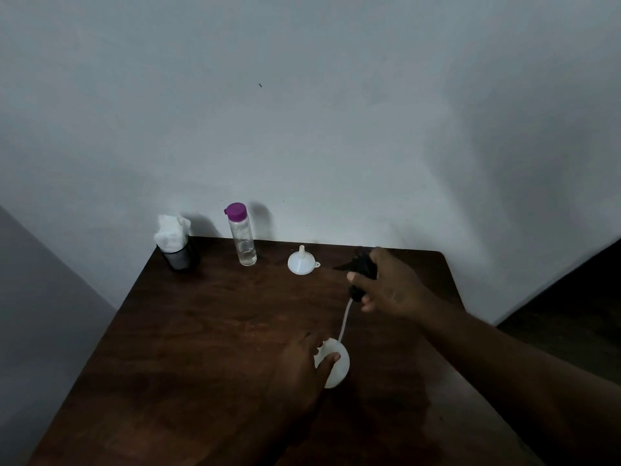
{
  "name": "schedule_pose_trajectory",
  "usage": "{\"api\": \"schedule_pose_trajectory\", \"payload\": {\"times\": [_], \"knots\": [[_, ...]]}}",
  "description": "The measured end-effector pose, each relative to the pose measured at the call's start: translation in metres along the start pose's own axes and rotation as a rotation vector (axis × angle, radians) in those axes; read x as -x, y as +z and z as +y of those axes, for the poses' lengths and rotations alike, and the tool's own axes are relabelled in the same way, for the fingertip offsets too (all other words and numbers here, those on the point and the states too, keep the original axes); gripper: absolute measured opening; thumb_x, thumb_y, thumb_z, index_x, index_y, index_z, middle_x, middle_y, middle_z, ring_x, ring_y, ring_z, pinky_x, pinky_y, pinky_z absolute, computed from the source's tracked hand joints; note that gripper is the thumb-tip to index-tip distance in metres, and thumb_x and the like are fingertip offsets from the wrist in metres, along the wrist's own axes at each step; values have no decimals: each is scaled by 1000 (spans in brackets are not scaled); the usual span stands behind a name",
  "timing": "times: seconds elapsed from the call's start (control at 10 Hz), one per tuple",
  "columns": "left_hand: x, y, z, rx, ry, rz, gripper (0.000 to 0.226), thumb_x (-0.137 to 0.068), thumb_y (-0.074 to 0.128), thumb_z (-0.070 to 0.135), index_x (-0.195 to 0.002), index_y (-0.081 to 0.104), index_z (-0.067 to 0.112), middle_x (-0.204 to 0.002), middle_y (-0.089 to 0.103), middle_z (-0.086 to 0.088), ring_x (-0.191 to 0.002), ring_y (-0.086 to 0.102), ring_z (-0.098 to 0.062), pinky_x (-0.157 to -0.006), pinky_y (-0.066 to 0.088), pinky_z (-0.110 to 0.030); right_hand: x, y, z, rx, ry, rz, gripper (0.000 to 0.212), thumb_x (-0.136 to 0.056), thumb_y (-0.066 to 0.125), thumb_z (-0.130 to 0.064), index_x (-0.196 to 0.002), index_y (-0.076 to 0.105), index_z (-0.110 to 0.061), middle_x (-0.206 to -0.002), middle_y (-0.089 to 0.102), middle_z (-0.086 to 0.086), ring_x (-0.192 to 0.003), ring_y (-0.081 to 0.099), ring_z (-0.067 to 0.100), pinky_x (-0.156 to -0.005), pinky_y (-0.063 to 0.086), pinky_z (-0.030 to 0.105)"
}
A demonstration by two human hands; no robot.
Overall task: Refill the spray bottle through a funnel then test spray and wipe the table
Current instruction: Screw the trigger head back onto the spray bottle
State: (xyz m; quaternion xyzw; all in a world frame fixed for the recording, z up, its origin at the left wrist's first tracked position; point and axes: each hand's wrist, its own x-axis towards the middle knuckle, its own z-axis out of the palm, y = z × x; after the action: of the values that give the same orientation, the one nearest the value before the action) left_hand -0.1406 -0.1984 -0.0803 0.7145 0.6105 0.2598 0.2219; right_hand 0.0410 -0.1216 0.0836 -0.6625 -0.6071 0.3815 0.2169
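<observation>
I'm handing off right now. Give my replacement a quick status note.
Left hand: steadies the white plastic spray bottle on the dark wooden table.
Right hand: holds the black trigger sprayer head lifted off, its dip tube still in the bottle.
White funnel upside down mid-table; clear purple-capped water bottle and black cup of tissues at the back.
Done: head unscrewed.
Left: refill, recap, test spray, wipe.

No text, label or number can be read — anywhere.
</observation>
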Motion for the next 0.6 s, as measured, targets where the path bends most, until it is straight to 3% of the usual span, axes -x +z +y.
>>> {"api": "schedule_pose_trajectory", "payload": {"times": [0.1, 0.2, 0.3, 0.4, 0.5, 0.6], "knots": [[-3, 19, -9, -29, -69, 33, 61, -94, 41, 72, -109, 66, 18, -93, 73, 1, -82, 72, -17, -80, 49, -19, 7, 24, 7, 58, -64, -16, 29, -97, 64, -32, -114, 46, -16, -103, 62, 6, -70, 72, 15, -51, 57, 20], [-8, 12, -2, 129, -99, 79, 49, -102, 39, 64, -112, 58, 20, -91, 72, 4, -78, 71, -13, -90, 36, -6, 11, 42, 21, 110, -133, -11, 27, -96, 64, -34, -109, 46, -20, -103, 62, 1, -75, 70, 12, -56, 61, 27], [-2, -35, 15, 185, -73, -186, 32, -98, 63, 40, -125, 62, 24, -110, 56, 18, -88, 48, 10, -78, 37, 0, 12, 52, 35, 176, -184, 9, 27, -93, 66, -37, -106, 47, -23, -96, 63, -3, -79, 67, 12, -66, 61, 40], [-2, -16, 2, 259, -61, -124, 29, -95, 69, 35, -122, 64, 25, -112, 61, 14, -94, 53, 5, -80, 41, -5, 16, 62, 49, 200, -208, -13, 25, -92, 68, -37, -102, 49, -23, -87, 63, -6, -75, 62, 5, -67, 55, 36], [1, -8, -3, 316, -69, -114, 28, -94, 70, 33, -121, 64, 26, -111, 62, 15, -96, 56, 4, -82, 44, -7, 19, 73, 61, 243, -226, -34, 23, -92, 67, -37, -101, 50, -25, -87, 61, -9, -76, 58, 2, -63, 47, 24], [-3, 2, 0, 305, -135, -9, 32, -98, 59, 50, -114, 65, 23, -105, 70, 5, -98, 59, -2, -81, 45, -8, 20, 80, 69, 243, -229, -48, 23, -92, 67, -37, -104, 51, -25, -89, 61, -10, -78, 58, -1, -62, 41, 14]]}}
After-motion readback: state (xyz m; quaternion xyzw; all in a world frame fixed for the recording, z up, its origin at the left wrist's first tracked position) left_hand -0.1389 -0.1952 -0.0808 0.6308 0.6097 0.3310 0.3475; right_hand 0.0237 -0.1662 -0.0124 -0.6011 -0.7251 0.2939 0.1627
